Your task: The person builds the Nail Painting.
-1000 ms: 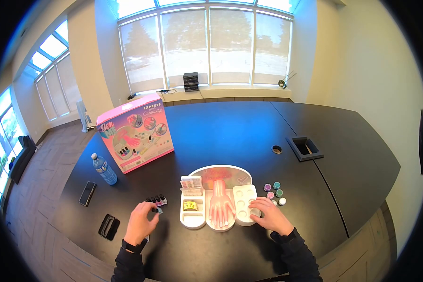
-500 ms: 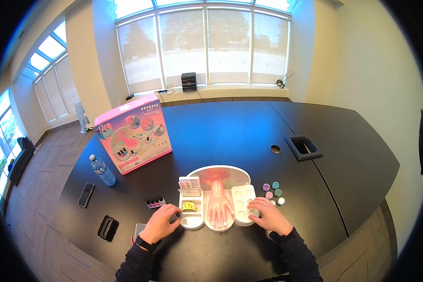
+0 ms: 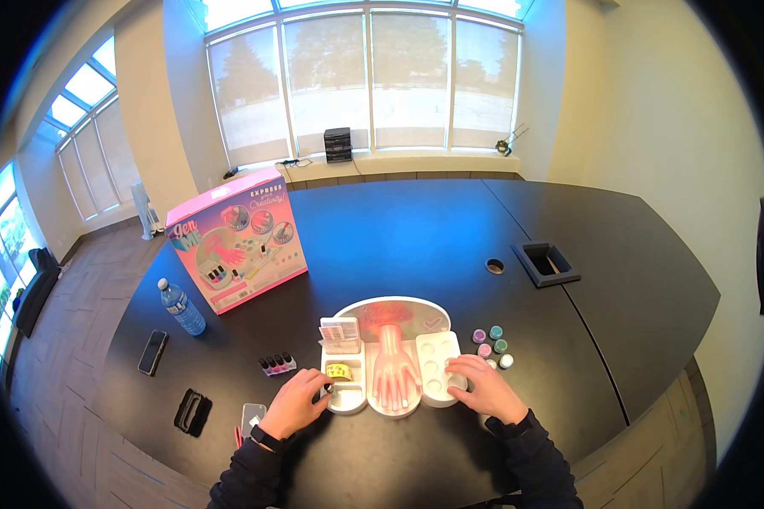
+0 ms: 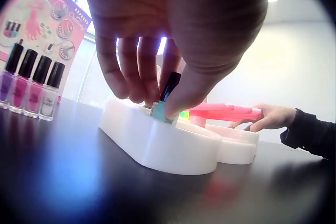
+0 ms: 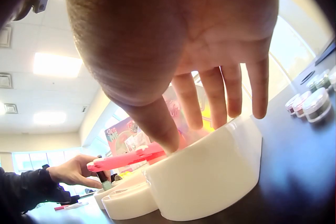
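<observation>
My left hand (image 3: 295, 402) pinches a small nail polish bottle (image 4: 160, 112), pale teal with a black cap. It holds the bottle, tilted, at the left compartment tray (image 4: 163, 148) of a white manicure station. Over on the right, my right hand (image 3: 487, 390) rests on the white palette (image 3: 437, 349) with round wells, its fingers extended and fingertips touching the top. Between the hands lies a pink model hand (image 3: 392, 373) with pale nails. A yellow patterned roll (image 3: 339, 371) sits in a compartment, with cards (image 3: 339, 334) upright behind it.
Several nail polish bottles (image 3: 278, 364) stand in a row left of the station. Several small jars (image 3: 501, 346) are to its right. Behind are a pink box (image 3: 242, 242) and a water bottle (image 3: 182, 309); a phone (image 3: 153, 352) and black case (image 3: 193, 412) lie left.
My left hand has carried the nail polish bottle rightward from beside the row to the station's left tray. My right hand has stayed on the palette.
</observation>
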The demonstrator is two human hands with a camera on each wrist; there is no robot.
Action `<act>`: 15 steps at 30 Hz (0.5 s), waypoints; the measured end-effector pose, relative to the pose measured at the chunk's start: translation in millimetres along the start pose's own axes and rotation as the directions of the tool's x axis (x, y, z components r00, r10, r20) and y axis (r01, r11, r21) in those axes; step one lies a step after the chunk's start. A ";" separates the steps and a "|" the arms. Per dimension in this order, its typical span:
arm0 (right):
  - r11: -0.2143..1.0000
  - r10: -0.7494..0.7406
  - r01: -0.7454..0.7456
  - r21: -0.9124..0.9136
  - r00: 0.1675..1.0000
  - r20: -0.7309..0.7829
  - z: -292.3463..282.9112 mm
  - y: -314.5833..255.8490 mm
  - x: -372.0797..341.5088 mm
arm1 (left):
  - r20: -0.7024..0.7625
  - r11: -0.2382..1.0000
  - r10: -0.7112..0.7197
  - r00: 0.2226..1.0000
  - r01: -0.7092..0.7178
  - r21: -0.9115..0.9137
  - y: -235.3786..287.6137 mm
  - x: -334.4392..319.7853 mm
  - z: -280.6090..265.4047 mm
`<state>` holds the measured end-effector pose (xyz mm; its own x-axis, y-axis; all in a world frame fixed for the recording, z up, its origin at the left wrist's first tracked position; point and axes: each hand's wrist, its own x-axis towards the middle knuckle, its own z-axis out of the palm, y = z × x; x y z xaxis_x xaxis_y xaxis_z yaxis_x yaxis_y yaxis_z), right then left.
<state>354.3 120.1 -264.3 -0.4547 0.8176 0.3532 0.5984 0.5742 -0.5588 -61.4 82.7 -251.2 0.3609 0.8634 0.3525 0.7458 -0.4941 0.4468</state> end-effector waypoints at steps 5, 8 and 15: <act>0.999 0.019 -0.018 0.037 0.999 -0.035 -3.2 -7.5 1.4 | -0.003 1.000 -0.012 1.000 0.013 0.024 1.1 -0.1 0.4; 0.991 0.079 -0.073 0.116 0.996 -0.046 -6.9 -15.3 3.2 | -0.017 1.000 -0.024 1.000 0.024 0.009 1.4 -0.6 1.9; 0.993 0.054 -0.046 0.108 0.995 -0.079 -6.9 -14.8 2.6 | -0.020 0.999 -0.032 0.999 0.032 0.010 1.0 -0.6 3.6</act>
<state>348.8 114.1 -250.0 -0.3676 0.8485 0.3808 0.5437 0.5282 -0.6522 -58.8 82.0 -253.9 0.3259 0.8765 0.3543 0.7625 -0.4653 0.4496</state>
